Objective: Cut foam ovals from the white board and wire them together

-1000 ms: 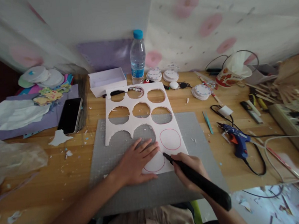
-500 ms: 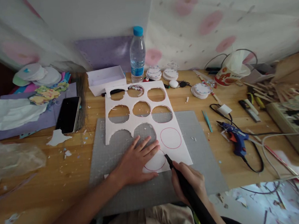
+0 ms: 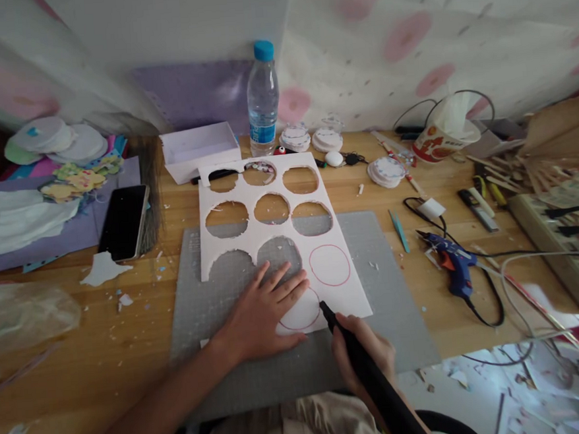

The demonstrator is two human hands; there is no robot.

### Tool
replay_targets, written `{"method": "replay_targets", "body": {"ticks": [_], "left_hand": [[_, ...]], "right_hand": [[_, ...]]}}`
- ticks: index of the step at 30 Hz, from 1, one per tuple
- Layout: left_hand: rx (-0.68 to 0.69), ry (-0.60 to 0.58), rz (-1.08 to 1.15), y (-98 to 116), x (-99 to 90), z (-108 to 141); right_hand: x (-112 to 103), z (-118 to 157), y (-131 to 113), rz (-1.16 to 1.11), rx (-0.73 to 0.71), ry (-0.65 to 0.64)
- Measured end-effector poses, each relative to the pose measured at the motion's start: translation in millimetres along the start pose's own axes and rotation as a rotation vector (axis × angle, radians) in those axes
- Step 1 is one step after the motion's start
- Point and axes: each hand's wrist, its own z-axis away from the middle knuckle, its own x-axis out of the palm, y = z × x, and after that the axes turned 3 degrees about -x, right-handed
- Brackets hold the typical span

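Left hand point(image 3: 271, 311) lies flat, palm down, fingers a bit spread, on the near part of a stiff white sheet point(image 3: 347, 299) reaching ahead of it over a smooth grey mat point(image 3: 393, 282); forearm slants in from lower left. Right hand point(image 3: 376, 346) is curled tight around a thick black pen-shaped tool point(image 3: 375, 383), tilted, tip at a red-outlined circle point(image 3: 303, 312) partly under the left hand. Rough-edged round cutouts point(image 3: 272, 209) ahead of left hand.
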Motion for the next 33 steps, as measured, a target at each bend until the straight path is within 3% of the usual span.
{"method": "replay_targets", "body": {"ticks": [3,10,13,15,18,20,23,27,33], "left_hand": [[-0.009,0.005,-0.001,0.6,0.0,0.1],[0.001,0.015,-0.017,-0.9,1.8,0.3],[0.002,0.011,-0.025,-1.1,1.9,0.6],[0.004,0.007,-0.03,-1.0,1.7,1.0],[0.007,0.007,-0.034,-0.9,1.6,1.8],[0.008,0.012,-0.028,-1.0,1.8,2.2],[0.007,0.021,-0.013,-1.2,2.7,2.5],[0.007,0.024,-0.003,-1.3,4.0,2.2],[0.003,0.017,0.003,-1.2,4.0,2.4]], "right_hand": [[5.5,-0.4,-7.9,0.11,0.015,0.129],[14.9,7.2,-28.1,0.282,0.07,0.194],[12.9,5.0,-32.8,0.303,0.209,0.142],[5.7,1.0,-32.1,0.281,0.26,0.024],[-10.6,-7.5,-26.4,0.283,0.17,-0.192],[-19.1,-13.0,-23.2,0.323,0.045,-0.263],[-20.1,-17.2,-24.4,0.395,-0.071,-0.249],[-5.4,-14.4,-35.2,0.516,-0.141,-0.226],[7.6,-9.8,-44.9,0.567,-0.123,-0.112]]}}
